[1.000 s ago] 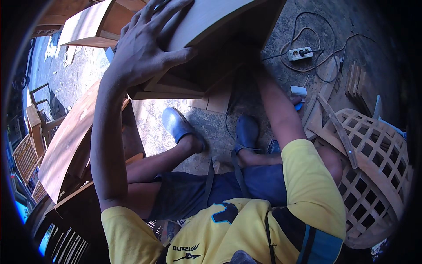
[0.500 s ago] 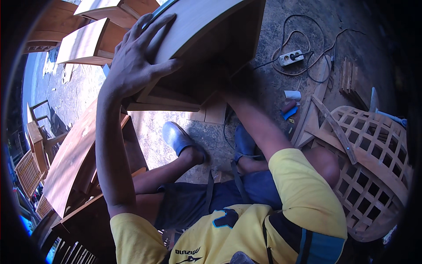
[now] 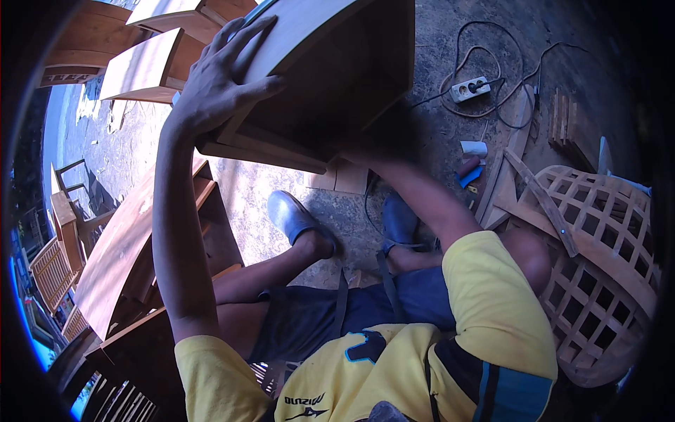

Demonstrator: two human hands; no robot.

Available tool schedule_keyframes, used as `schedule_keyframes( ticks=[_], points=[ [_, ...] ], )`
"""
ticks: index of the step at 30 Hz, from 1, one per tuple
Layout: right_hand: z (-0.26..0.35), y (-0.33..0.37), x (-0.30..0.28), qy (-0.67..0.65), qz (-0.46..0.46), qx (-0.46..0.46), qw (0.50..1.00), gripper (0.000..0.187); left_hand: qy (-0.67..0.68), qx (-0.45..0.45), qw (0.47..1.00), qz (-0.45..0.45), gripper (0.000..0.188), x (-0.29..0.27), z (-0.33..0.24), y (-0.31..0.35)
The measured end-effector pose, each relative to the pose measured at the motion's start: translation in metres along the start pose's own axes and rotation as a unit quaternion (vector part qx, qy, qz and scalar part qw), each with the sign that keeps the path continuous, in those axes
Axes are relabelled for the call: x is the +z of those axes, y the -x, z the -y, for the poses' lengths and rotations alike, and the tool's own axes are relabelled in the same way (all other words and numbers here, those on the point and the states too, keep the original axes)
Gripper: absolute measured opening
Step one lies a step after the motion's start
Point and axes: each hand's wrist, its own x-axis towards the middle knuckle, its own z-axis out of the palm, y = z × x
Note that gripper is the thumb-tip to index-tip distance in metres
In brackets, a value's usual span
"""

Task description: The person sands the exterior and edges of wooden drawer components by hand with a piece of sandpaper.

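A box-shaped wooden furniture piece (image 3: pixel 307 39) with a curved edge stands tilted in front of me, its dark hollow side facing me. My left hand (image 3: pixel 223 88) grips its upper left side, fingers spread over the pale outer face and thumb along the front edge. My right forearm reaches toward the lower part of the hollow. There my right hand (image 3: pixel 344 145) is lost in deep shadow and motion blur, so its fingers and anything in them cannot be made out. A dark smear lies just beyond it.
At the right, a white power strip (image 3: pixel 470 89) lies among looped cables, with wood strips (image 3: pixel 562 119) and a lattice wooden panel (image 3: pixel 598 232) nearby. More curved wooden pieces (image 3: pixel 144 67) stand at the upper left. Another large one (image 3: pixel 116 246) is beside my left leg.
My right forearm has drawn slightly lower, its hand still blurred. My left hand keeps its hold on the furniture piece. The floor and surroundings have shifted a little in view.
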Motion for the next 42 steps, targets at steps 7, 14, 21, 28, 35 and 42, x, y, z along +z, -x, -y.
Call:
schedule_keyframes(
  ticks=[7, 14, 21, 28, 35, 42],
  points=[
    [0.001, 0.007, -0.013, -0.042, -0.044, 0.053, 0.997, 0.041, 0.052, -0.01, 0.999, 0.013, 0.091, -0.006, -0.006, -0.004],
    [-0.001, 0.017, -0.039, -0.092, -0.017, 0.169, 0.981, 0.033, 0.082, -0.075, 0.989, 0.097, 0.101, -0.033, -0.023, -0.008],
    [-0.028, 0.048, -0.021, 0.225, 0.028, -0.209, 0.951, 0.027, 0.086, -0.048, 0.992, 0.074, 0.098, -0.034, -0.023, -0.009],
    [-0.012, 0.064, 0.006, 0.274, -0.053, -0.231, 0.932, 0.033, 0.078, -0.064, 0.991, 0.093, 0.098, -0.029, -0.015, -0.012],
    [-0.056, 0.016, -0.076, 0.287, -0.172, 0.007, 0.942, 0.053, 0.083, -0.064, 0.99, 0.096, 0.097, -0.039, -0.03, -0.015],
    [0.042, -0.004, 0.012, 0.256, -0.084, -0.121, 0.955, 0.047, 0.037, -0.077, 0.992, 0.093, 0.096, -0.037, -0.019, 0.0]
  ],
)
